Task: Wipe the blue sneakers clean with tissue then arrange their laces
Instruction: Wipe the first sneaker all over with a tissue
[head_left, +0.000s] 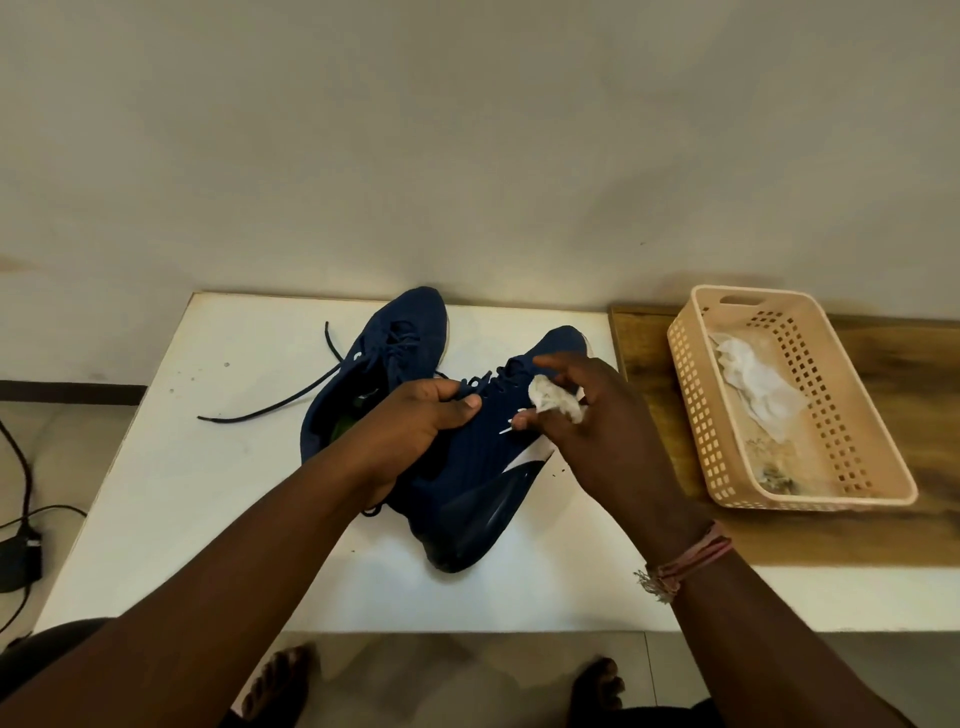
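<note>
Two dark blue sneakers lie on the white table (218, 519). The near sneaker (483, 467) is tilted on its side with its heel toward me, and my left hand (421, 421) grips it around the tongue and collar. My right hand (592, 431) holds a crumpled white tissue (553, 402) against the sneaker's side near the laces. The far sneaker (384, 353) rests behind it, toe pointing away. Its loose dark lace (275, 402) trails off to the left across the table.
A peach plastic basket (691, 395) with used white tissues (758, 384) stands to the right on a wooden surface (893, 374). A black cable and adapter (18, 551) lie on the floor at the left. The wall rises just behind the table.
</note>
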